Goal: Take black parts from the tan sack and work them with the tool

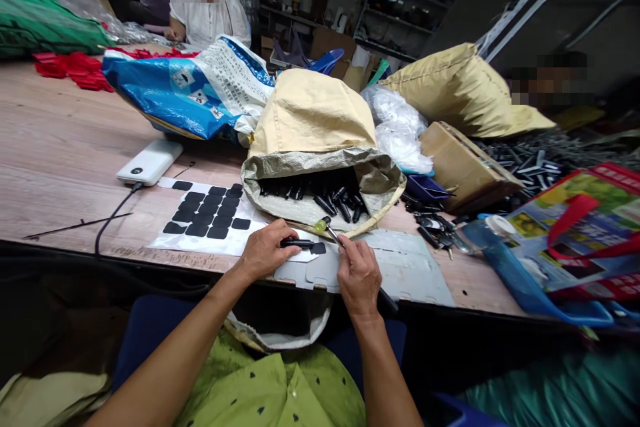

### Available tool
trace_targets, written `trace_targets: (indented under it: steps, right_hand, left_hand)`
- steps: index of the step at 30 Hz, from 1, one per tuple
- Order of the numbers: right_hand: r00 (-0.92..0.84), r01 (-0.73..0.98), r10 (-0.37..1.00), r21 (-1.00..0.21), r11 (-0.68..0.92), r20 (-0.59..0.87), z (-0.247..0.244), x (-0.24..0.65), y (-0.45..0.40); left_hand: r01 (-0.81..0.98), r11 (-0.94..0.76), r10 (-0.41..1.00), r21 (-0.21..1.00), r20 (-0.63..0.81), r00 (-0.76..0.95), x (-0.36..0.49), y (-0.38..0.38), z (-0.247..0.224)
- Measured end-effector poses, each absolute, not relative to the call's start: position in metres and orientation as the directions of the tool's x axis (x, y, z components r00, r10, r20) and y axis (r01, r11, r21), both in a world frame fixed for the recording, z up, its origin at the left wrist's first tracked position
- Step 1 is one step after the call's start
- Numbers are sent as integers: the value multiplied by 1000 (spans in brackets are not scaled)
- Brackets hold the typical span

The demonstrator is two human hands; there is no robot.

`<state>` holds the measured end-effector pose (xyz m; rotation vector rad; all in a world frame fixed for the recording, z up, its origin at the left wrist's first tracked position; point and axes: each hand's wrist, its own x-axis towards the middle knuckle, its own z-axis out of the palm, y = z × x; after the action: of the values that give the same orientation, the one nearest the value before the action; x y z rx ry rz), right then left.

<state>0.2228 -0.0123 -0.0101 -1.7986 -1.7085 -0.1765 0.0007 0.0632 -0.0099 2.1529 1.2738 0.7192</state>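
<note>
Cream woven sack [313, 113] lies open, black tubes [345, 207] inside; grey board [413, 267] lies in front; sticker sheet [235, 245] at left; right hand [359, 273] clenched round small hammer [332, 233]; left hand's [264, 250] fingertips pinch black pen-like piece [300, 243] over board, near hammer head.

On the tabletop [60, 120], a sack [315, 113] with tubes [343, 203] in its mouth lies behind a board [410, 267]. Left of the board is a sheet of patches [203, 213], with a power bank [150, 161] farther left and behind. Right of the sack sits a box [465, 167], with a carrier bag [600, 233] farther right.
</note>
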Motion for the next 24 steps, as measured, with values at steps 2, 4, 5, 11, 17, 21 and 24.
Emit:
trace_targets:
  steps: [2, 4, 5, 11, 17, 21, 24]
  right_hand:
    - [156, 886, 847, -451, 107, 507, -3, 220, -20]
    - [156, 825, 858, -542, 159, 489, 5, 217, -28]
    - [153, 802, 863, -571, 177, 482, 9, 215, -33]
    - [122, 796, 864, -568, 210, 489, 12, 209, -50]
    - [93, 819, 895, -544, 181, 437, 11, 204, -50]
    - [73, 792, 887, -567, 226, 456, 17, 194, -47]
    - [39, 798, 907, -560, 224, 418, 15, 189, -46]
  left_hand:
    - [609, -413, 893, 677, 168, 418, 1, 63, -10]
    - [613, -413, 893, 674, 166, 418, 1, 63, -10]
    - [615, -413, 894, 671, 168, 416, 1, 63, -10]
    - [616, -412, 896, 671, 175, 408, 3, 61, -10]
    - [609, -402, 900, 684, 175, 399, 3, 61, -11]
    - [604, -397, 900, 690, 164, 404, 2, 62, -10]
    - [604, -383, 905, 699, 152, 398, 3, 62, -9]
